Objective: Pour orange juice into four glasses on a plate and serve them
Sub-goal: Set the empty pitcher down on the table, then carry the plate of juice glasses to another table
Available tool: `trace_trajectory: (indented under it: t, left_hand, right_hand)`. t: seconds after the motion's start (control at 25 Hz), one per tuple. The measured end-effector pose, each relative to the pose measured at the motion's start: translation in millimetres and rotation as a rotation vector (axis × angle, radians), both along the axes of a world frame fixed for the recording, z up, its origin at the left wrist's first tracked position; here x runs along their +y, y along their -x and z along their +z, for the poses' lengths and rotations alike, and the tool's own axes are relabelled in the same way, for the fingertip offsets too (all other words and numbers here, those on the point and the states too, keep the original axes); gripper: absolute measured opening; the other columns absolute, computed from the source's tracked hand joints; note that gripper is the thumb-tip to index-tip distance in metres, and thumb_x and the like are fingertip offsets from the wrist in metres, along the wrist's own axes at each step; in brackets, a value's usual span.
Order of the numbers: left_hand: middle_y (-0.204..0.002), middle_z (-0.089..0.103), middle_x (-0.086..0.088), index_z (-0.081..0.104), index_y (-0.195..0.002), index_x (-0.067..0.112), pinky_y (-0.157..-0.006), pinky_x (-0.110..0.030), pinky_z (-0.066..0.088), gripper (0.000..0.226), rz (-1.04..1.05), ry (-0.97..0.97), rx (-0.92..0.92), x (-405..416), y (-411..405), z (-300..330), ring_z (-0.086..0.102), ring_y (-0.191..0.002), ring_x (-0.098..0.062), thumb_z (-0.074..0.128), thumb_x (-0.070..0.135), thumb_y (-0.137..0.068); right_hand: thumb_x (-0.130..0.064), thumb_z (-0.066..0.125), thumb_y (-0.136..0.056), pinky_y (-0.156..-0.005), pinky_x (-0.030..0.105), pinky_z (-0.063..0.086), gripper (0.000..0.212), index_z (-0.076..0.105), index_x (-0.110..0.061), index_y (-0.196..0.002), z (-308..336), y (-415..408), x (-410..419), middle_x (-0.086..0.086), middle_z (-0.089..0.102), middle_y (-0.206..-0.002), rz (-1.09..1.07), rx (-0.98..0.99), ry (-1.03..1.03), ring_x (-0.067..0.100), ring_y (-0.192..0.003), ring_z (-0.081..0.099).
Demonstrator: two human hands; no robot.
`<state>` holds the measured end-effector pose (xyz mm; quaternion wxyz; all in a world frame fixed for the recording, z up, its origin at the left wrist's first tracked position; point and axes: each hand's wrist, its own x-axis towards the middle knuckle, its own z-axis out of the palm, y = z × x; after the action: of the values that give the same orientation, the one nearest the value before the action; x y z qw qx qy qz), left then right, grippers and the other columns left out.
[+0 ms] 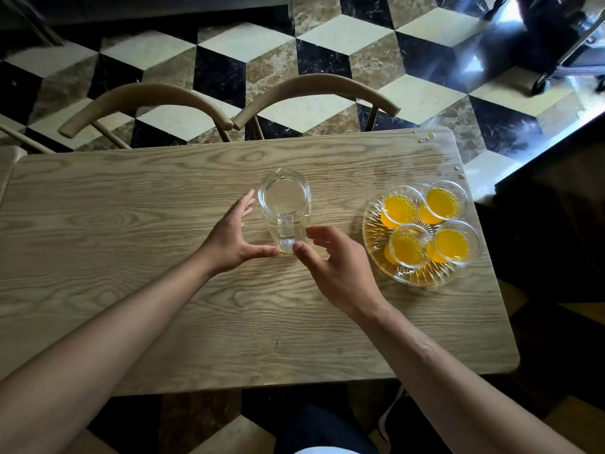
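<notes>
Wooden table (pixel 131 204) on cube-patterned tile floor (pixel 327 37); two chairs (pixel 147 99) behind. Empty jug (pixel 284 204) upright, plate (pixel 376 244) with four filled glasses (pixel 401 209) right. Left hand (pixel 229 237) and right hand (pixel 334 260) flank jug, fingers released, grasping nothing.

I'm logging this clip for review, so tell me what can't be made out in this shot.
- Head view: whether either hand, left hand or right hand, touches the clear pitcher; fingertips lie at its glass base.
- Juice depth in the four glasses; seen from above only.
- Plate centre: hidden under the glasses.
- Droplets near the table corner: too small to identify.
</notes>
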<state>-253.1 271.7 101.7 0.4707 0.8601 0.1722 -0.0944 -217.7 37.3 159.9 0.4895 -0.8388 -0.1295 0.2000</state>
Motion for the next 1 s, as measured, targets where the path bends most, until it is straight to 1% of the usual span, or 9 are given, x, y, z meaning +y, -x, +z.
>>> trace_trajectory:
  t: [0.12,0.24,0.28,0.36,0.44,0.52,0.68,0.84,1.0]
  left_hand:
    - [-0.169,0.033,-0.005,0.018,-0.166,0.023,-0.125,-0.046,0.035,0.142,0.084,0.045,0.006,-14.6,13.9,12.7,0.037,-0.153,-0.018,0.095,0.056,-0.051]
    - [-0.169,0.033,-0.004,0.017,-0.166,0.023,-0.122,-0.039,0.035,0.154,0.143,0.054,-0.006,-32.9,31.6,30.2,0.037,-0.151,-0.017,0.088,0.08,-0.041]
    - [-0.168,0.034,-0.004,0.018,-0.165,0.023,-0.121,-0.039,0.035,0.154,0.159,0.036,-0.013,-40.9,39.0,35.9,0.038,-0.151,-0.016,0.085,0.083,-0.041]
    - [-0.168,0.036,-0.005,0.021,-0.165,0.022,-0.123,-0.043,0.036,0.144,0.193,0.001,-0.025,-58.8,53.4,45.8,0.038,-0.151,-0.015,0.089,0.075,-0.05]
    - [-0.167,0.037,-0.006,0.023,-0.164,0.02,-0.124,-0.046,0.036,0.13,0.222,-0.029,-0.047,-82.1,67.3,53.4,0.038,-0.151,-0.015,0.09,0.058,-0.06]
    - [-0.167,0.037,-0.006,0.025,-0.163,0.02,-0.123,-0.044,0.037,0.128,0.255,-0.049,-0.062,-107.1,77.7,61.7,0.038,-0.151,-0.015,0.093,0.06,-0.062]
    - [-0.165,0.039,-0.005,0.034,-0.159,0.019,-0.116,-0.039,0.04,0.121,0.336,-0.021,-0.147,-180.4,89.3,80.6,0.041,-0.149,-0.016,0.079,0.069,-0.059]
    - [-0.153,0.047,-0.002,0.042,-0.154,0.016,-0.114,-0.038,0.042,0.111,0.336,0.01,-0.158,-247.4,87.1,86.3,0.045,-0.144,-0.015,0.075,0.069,-0.062]
    - [-0.146,0.053,-0.005,0.047,-0.149,0.016,-0.112,-0.039,0.047,0.103,0.366,0.064,-0.129,-288.9,78.1,87.1,0.054,-0.135,-0.019,0.074,0.067,-0.063]
  right_hand:
    - [-0.04,0.071,-0.092,-0.103,0.037,0.052,0.049,0.064,-0.014,-0.133,1.1,-3.8,-20.7,0.001,0.068,-0.131,-0.003,-0.02,0.002,0.012,-0.121,0.062]
    - [-0.04,0.071,-0.092,-0.101,0.037,0.053,0.051,0.062,-0.014,-0.135,1.5,-7.9,-45.3,0.001,0.067,-0.134,0.02,-0.065,0.02,0.013,-0.122,0.061]
    - [-0.04,0.071,-0.092,-0.1,0.037,0.053,0.051,0.062,-0.014,-0.135,1.6,-8.7,-55.7,0.002,0.067,-0.134,0.031,-0.086,0.025,0.014,-0.122,0.061]
    - [-0.04,0.072,-0.091,-0.1,0.035,0.052,0.052,0.063,-0.013,-0.135,0.7,-10.0,-79.0,0.002,0.067,-0.133,0.053,-0.124,0.035,0.015,-0.122,0.061]
    - [-0.04,0.073,-0.091,-0.096,0.025,0.048,0.052,0.063,-0.013,-0.134,0.3,-10.0,-105.2,0.001,0.067,-0.132,0.07,-0.164,0.048,0.016,-0.12,0.062]
    - [-0.04,0.074,-0.09,-0.091,0.022,0.046,0.051,0.064,-0.014,-0.132,-1.3,-11.7,-128.9,0.002,0.068,-0.13,0.071,-0.196,0.06,0.017,-0.116,0.065]
    - [-0.038,0.075,-0.089,-0.094,0.035,0.053,0.05,0.064,-0.013,-0.132,3.7,-14.3,-193.3,0.003,0.069,-0.129,0.066,-0.215,0.042,0.02,-0.114,0.066]
    - [-0.037,0.074,-0.09,-0.093,0.033,0.052,0.05,0.063,-0.012,-0.132,11.0,-23.8,-251.4,0.005,0.069,-0.13,0.051,-0.231,0.038,0.02,-0.117,0.064]
    - [-0.037,0.073,-0.091,-0.095,0.04,0.054,0.049,0.062,-0.013,-0.133,14.1,-37.7,-300.0,0.004,0.067,-0.133,0.032,-0.192,0.028,0.02,-0.118,0.064]
